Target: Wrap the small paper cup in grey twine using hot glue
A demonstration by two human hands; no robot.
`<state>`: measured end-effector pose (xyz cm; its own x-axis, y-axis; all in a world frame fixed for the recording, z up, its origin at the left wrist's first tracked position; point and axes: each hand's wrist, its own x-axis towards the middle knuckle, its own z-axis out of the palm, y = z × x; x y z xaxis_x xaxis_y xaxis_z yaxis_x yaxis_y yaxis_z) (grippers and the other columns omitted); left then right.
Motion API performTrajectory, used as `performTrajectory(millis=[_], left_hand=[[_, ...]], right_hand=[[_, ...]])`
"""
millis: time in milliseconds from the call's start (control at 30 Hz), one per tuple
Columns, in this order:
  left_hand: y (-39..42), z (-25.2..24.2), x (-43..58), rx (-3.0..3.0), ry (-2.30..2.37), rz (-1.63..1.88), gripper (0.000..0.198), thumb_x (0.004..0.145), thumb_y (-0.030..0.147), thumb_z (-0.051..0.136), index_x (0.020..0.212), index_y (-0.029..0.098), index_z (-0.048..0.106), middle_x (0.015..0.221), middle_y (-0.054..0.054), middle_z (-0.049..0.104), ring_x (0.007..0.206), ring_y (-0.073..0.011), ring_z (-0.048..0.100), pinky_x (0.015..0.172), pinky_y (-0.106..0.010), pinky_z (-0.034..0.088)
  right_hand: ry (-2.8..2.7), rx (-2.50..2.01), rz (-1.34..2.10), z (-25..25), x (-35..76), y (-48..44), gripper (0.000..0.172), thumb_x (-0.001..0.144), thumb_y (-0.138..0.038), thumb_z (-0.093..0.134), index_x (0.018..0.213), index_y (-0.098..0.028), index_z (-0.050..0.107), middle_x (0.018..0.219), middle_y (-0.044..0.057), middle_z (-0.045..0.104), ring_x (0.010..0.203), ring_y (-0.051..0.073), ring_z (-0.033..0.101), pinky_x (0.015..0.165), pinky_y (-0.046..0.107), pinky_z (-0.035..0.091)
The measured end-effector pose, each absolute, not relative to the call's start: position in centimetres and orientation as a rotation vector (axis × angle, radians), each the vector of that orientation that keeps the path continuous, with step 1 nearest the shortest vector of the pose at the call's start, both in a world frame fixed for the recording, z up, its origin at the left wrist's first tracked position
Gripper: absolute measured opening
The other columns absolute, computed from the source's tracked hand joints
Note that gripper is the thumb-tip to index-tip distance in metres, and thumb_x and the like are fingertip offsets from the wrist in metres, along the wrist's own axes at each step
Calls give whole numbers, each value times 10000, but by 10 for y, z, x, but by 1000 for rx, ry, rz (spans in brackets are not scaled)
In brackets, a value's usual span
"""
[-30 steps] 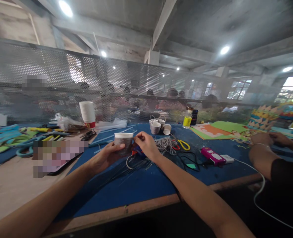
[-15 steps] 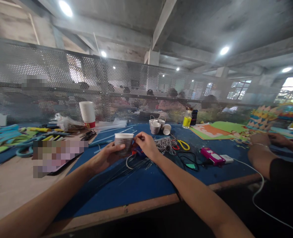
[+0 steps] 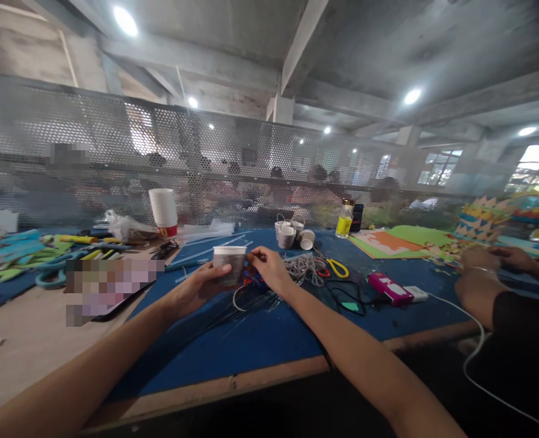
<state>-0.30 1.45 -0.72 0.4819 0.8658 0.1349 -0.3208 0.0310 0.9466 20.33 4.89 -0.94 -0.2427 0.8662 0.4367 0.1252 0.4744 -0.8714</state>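
My left hand (image 3: 205,280) is wrapped round a paper cup (image 3: 230,263) from the left, thumb across its front. The cup is upright, with a white rim and a grey, ribbed-looking side. At the cup's right side, my right hand (image 3: 264,263) has its thumb and fingers pinched together; what is between them is too small to make out. Below the cup a thin pale cord (image 3: 235,300) curves down over the blue table (image 3: 215,353). A blue and red object (image 3: 252,278) lies partly hidden behind my right hand. Beyond it rests a bundle of grey cord (image 3: 306,267).
Several small grey cups (image 3: 286,236) stand farther back, near yellow-handled scissors (image 3: 337,268) and a glass bottle (image 3: 344,220). A cup stack (image 3: 163,210) and phone (image 3: 118,286) are on the left. A pink device (image 3: 390,289) and a co-worker's arms (image 3: 479,283) are on the right.
The view has shifted slightly. Both hands stay at the cup in nearly the same pose, and the cup has turned or tilted very little, if at all.
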Motion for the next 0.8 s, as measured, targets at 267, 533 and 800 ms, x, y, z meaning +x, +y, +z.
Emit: performTrajectory(millis=[267, 533, 800], left_hand=[[17, -4, -3, 1242, 660, 1159, 398, 850, 416, 731, 1184, 202, 752, 1251, -109, 752, 1216, -341, 654, 1042, -463, 503], [18, -4, 2, 1407, 733, 1228, 453, 771, 403, 820, 1159, 184, 739, 1202, -128, 759, 1182, -358, 672, 1107, -516, 438], [15, 0, 3, 1410, 743, 1251, 516, 756, 361, 825, 1231, 196, 708, 1325, -135, 697, 1254, -351, 622, 1042, -448, 493]], right_hand=[[-1708, -807, 842, -13, 199, 44, 384, 943, -572, 576, 1014, -208, 675, 962, 32, 727, 909, 183, 677, 861, 304, 516], [-1748, -851, 941, -10, 192, 27, 561, 741, -534, 830, 1121, -174, 629, 1130, 98, 729, 1056, 238, 689, 940, 375, 533], [-1691, -895, 858, -10, 197, 37, 536, 777, -562, 784, 1105, -157, 660, 1048, 94, 749, 965, 221, 697, 915, 374, 539]])
